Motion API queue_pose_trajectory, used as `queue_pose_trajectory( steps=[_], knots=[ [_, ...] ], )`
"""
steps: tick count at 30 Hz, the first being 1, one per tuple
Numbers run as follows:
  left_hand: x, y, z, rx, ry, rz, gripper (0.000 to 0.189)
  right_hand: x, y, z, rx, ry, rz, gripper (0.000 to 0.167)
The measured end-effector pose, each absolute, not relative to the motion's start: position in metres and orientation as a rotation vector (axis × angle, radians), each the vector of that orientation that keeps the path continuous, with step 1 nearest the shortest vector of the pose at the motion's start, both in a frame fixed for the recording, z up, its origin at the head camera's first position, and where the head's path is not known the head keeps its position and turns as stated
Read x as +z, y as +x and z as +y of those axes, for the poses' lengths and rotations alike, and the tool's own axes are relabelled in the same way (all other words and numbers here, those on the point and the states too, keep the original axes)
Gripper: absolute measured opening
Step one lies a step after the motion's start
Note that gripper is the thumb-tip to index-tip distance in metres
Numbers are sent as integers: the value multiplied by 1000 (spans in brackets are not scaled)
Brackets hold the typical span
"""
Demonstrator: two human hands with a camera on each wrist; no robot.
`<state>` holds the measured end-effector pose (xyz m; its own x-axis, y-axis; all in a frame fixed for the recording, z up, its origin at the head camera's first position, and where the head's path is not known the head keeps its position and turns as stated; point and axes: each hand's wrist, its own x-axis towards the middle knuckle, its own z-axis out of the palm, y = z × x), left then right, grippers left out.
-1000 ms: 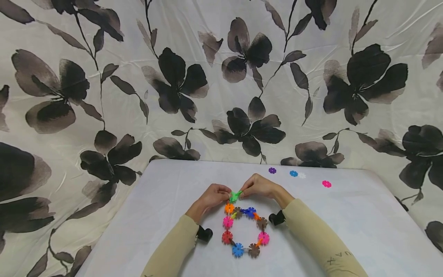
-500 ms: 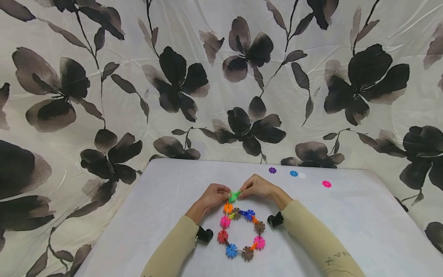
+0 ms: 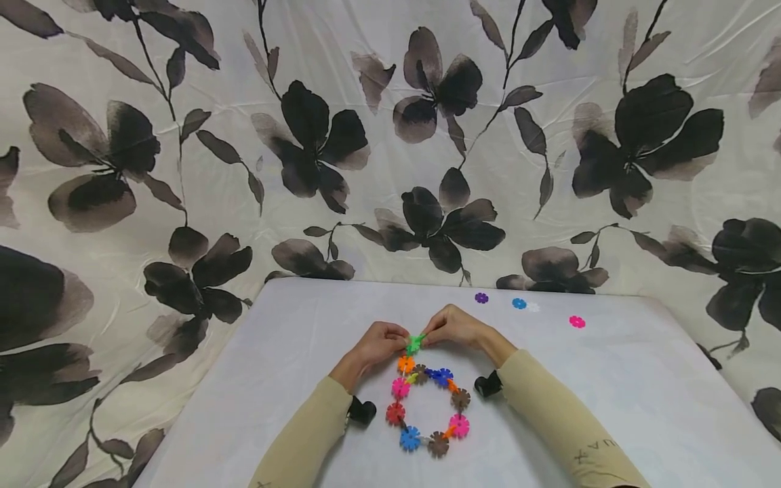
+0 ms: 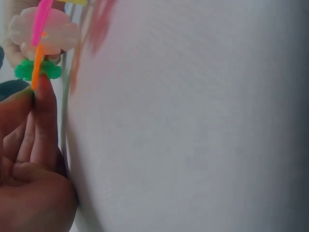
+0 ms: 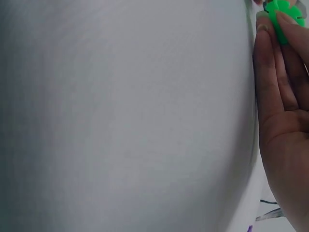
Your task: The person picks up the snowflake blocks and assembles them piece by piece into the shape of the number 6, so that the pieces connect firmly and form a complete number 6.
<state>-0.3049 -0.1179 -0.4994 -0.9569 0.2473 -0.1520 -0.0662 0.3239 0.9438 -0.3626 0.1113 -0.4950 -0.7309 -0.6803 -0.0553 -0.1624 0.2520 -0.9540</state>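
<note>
A ring of many-coloured interlocking flower discs (image 3: pixel 410 438) hangs or lies below the hands; the frames do not settle which. From its upper left runs a short tail with an orange disc (image 3: pixel 405 364) and green flower discs (image 3: pixel 413 346) at the end. My left hand (image 3: pixel 381 344) pinches the tail's green end; in the left wrist view its fingertips meet at a green disc (image 4: pixel 52 70) crossed by an orange one. Between thumb and fingers, my right hand (image 3: pixel 454 327) pinches a bright green flower disc (image 5: pixel 280 21), also seen in the right wrist view.
Toward the back of the white table (image 3: pixel 293 379) lie loose flower discs: a purple one (image 3: pixel 481 298), a blue one (image 3: pixel 519 303), a white one (image 3: pixel 533 308) and a pink one (image 3: pixel 577 322). A flower-printed cloth (image 3: pixel 378 156) hangs behind the table.
The ring's lower part has swung slightly left since one second ago. Both hands keep their pinch on the green discs at nearly the same spot.
</note>
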Motion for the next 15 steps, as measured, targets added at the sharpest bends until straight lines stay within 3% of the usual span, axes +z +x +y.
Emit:
queue_pose_trajectory(
  steps=[15],
  knots=[
    [-497, -306, -117, 1499, 193, 2403, 22, -481, -348, 123, -1332, -800, 2256, 24]
  ],
)
